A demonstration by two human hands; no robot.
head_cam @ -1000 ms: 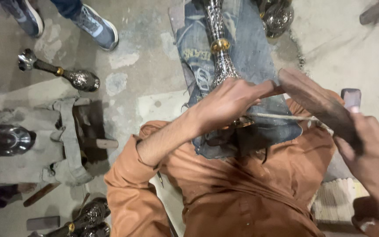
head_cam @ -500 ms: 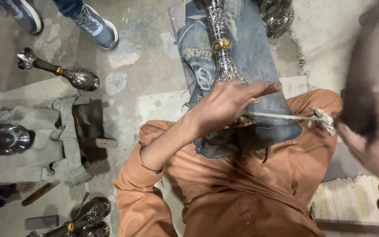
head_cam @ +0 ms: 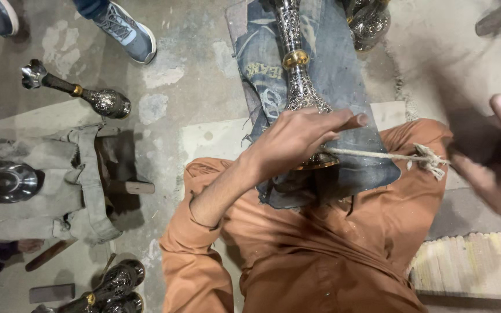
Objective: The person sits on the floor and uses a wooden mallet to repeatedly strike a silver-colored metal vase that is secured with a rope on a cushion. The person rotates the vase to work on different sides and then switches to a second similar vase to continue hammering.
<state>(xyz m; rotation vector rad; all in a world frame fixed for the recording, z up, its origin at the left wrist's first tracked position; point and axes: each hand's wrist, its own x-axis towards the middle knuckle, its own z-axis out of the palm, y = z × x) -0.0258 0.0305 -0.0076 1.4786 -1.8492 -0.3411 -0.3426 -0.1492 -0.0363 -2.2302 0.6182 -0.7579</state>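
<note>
Showing: a seated person in orange clothing, seen from above, working an engraved metal vase across the lap.
Workpiece: tall engraved silver-and-black metal vase with a gold band at its neck [head_cam: 298, 75], lying lengthwise on a worn piece of blue denim cloth [head_cam: 343, 81] spread over the legs; neck pointing away from the body, broad base nearest the torso.
Left hand: the left hand [head_cam: 297, 139] lies palm-down over the lower body of the vase, fingers curled loosely round it and forefinger stretched out to the right; it covers the vase just above the base.
Cord: a pale twisted cord [head_cam: 378, 155] runs from under the left hand, at the vase's base, across the denim to a knot over the right knee.
Right hand: the right hand [head_cam: 497, 168] is at the right edge, blurred, well apart from the vase, thumb raised; it is partly closed round a dark blurred object [head_cam: 471, 142] whose kind cannot be told.
Floor, left: a second dark engraved vase [head_cam: 76, 93] lying on the concrete floor [head_cam: 192, 75], beside a grey cloth bundle [head_cam: 47, 179] and a polished metal bowl [head_cam: 1, 181].
Floor, lower left: further engraved vases [head_cam: 108, 287].
Top edge: another person's blue-grey trainer [head_cam: 126, 32].
</note>
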